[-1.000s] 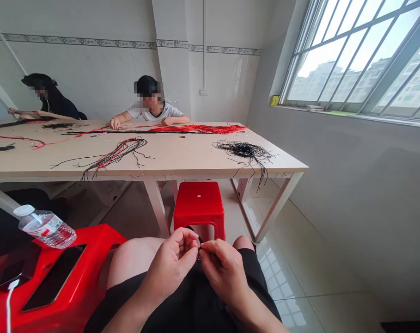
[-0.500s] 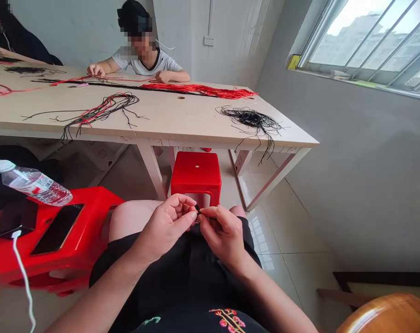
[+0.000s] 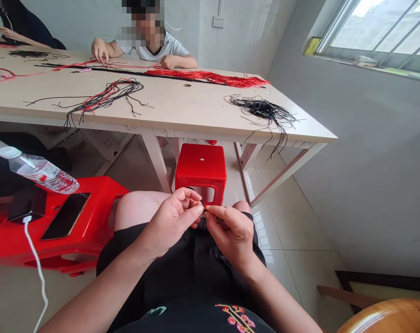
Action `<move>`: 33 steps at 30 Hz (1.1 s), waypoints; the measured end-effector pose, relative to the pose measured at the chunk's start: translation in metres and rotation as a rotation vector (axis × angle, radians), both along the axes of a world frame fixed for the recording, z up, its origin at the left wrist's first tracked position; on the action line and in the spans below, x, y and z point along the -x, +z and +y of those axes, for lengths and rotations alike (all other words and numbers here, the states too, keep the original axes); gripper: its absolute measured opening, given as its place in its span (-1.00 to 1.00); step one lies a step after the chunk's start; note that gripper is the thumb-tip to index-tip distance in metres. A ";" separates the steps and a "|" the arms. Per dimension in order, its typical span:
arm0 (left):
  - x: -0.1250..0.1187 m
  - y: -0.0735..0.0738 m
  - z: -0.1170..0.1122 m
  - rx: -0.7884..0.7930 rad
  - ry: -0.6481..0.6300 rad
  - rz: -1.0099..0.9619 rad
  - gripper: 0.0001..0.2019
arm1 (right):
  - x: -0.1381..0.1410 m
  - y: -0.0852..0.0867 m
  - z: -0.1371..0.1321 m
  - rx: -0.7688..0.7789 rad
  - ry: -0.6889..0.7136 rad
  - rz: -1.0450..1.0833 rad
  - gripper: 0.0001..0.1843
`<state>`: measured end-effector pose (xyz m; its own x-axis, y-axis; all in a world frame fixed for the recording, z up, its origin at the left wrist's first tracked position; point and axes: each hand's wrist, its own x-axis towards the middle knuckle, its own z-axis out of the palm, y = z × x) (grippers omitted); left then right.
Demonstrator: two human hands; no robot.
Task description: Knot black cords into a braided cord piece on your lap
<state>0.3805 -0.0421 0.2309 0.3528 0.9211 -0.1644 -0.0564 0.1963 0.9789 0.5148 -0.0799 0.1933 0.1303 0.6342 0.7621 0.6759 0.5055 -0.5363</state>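
**Q:** Where do we find the working item?

**A:** We find a short black cord [image 3: 203,206] at the grip, between the left hand [image 3: 170,227] and the right hand [image 3: 229,233], above the black garment [image 3: 182,277] on the lap. Only a small length shows; the fingers hide the rest.

**Q:** State the grip.

**A:** The right fingertips [image 3: 212,212] are together and clamped on the cord. The left fingers are curled inward, with the thumb tip at the same spot. We cannot tell whether they clamp it too.

**Q:** Give the long axis and the pointing direction.

**A:** We read the visible length as lying roughly crosswise, from the right fingertips toward the left hand, so its free end points left. The piece is too small to fix this firmly. The right hand is the nearer, as it holds the cord directly.

**Q:** What lies around the grip?

**A:** Straight ahead of the grip stands a red stool [image 3: 201,162]. To its left, a red seat [image 3: 99,196] bears a phone [image 3: 66,216] and a water bottle [image 3: 39,170]. Farther ahead, the table [image 3: 182,104] carries a black tangle [image 3: 261,108] and a red bundle [image 3: 210,77], and a co-worker's hand [image 3: 99,50] rests at the far side.
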 end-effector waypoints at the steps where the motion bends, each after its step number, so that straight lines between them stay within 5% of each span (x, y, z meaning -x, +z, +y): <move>1: 0.000 0.000 0.000 -0.001 -0.001 0.000 -0.76 | 0.000 0.000 0.000 -0.002 0.001 -0.001 -0.91; 11: 0.002 -0.003 0.000 -0.015 -0.010 0.001 -0.80 | 0.000 -0.001 -0.004 0.093 0.021 0.054 -0.92; 33: 0.003 -0.013 0.003 -0.135 0.024 0.082 -0.81 | 0.001 -0.005 -0.001 0.046 0.039 0.035 -0.91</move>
